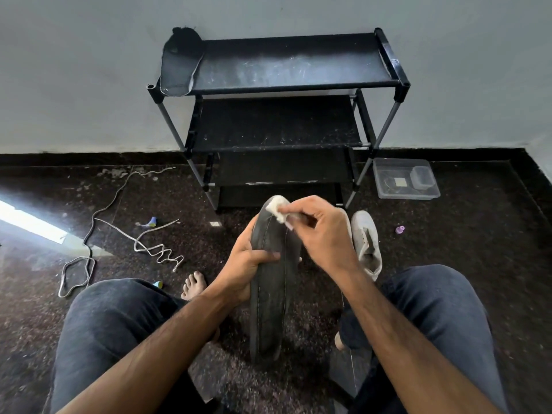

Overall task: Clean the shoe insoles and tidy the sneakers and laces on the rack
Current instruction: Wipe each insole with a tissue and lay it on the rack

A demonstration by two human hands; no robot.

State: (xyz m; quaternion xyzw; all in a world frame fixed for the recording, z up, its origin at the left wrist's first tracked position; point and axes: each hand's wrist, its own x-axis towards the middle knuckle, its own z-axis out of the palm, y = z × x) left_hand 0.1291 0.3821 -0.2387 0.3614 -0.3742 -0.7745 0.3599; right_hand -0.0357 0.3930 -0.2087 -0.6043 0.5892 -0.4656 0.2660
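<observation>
My left hand [245, 261] grips a long black insole [271, 294] by its left edge, holding it upright between my knees. At the insole's top end, my right hand [319, 231] pinches a small white wipe [279, 209] against the surface. A second dark insole [179, 62] lies across the left end of the black shoe rack's [295, 85] top shelf. One white sneaker [366, 242] lies on the floor just right of my right hand, partly hidden by it. White laces [155, 249] lie loose on the dark floor at the left.
A clear plastic box [404, 179] sits on the floor right of the rack. A grey cord [89, 234] trails across the floor at left. Small bits lie about: a blue-green piece [150, 223], a purple cap [399, 229]. My bare foot [194, 285] rests below the laces.
</observation>
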